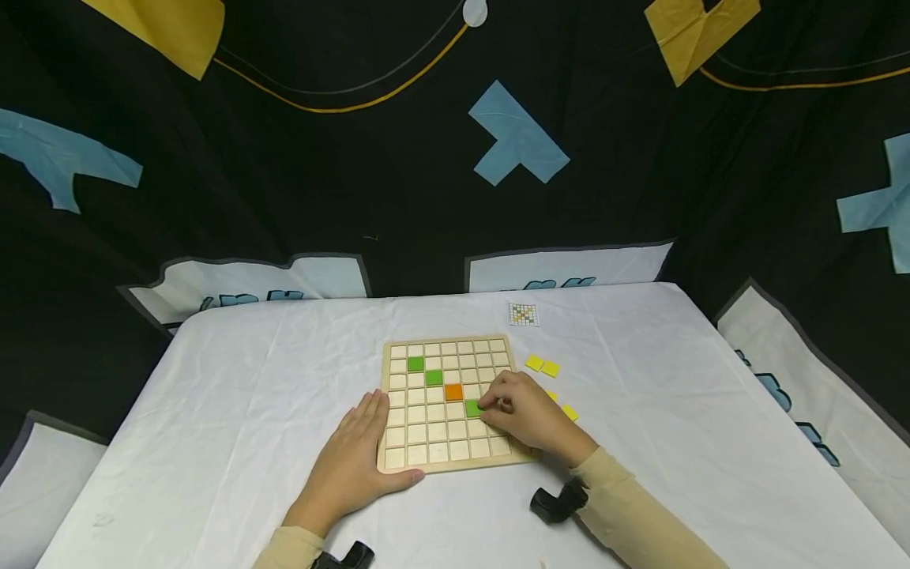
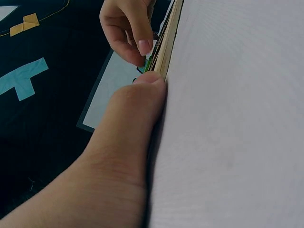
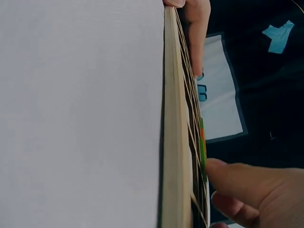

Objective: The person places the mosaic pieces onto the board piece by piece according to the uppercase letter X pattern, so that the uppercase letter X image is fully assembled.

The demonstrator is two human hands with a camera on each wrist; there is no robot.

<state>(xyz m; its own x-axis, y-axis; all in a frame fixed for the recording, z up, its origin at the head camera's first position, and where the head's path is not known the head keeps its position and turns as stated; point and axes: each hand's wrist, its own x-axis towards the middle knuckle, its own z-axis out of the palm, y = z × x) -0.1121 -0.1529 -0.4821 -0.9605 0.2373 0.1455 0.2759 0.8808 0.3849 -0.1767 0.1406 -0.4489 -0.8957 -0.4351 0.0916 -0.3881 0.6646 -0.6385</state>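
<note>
Right fingers [image 1: 497,389] in a pinch on green tile [image 1: 471,408], left fingers [image 1: 371,408] straight against board [image 1: 438,452].

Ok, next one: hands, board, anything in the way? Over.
Left hand against wooden board, near-left corner. Right hand touching lowest green tile. Yellow tiles right of board; no obstruction seen.

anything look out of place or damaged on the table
Nothing looks spilled or damaged. Slightly untidy: yellow tiles lie loose, at angles, right of the board, while the orange tile sits squarely in its grid.
</note>
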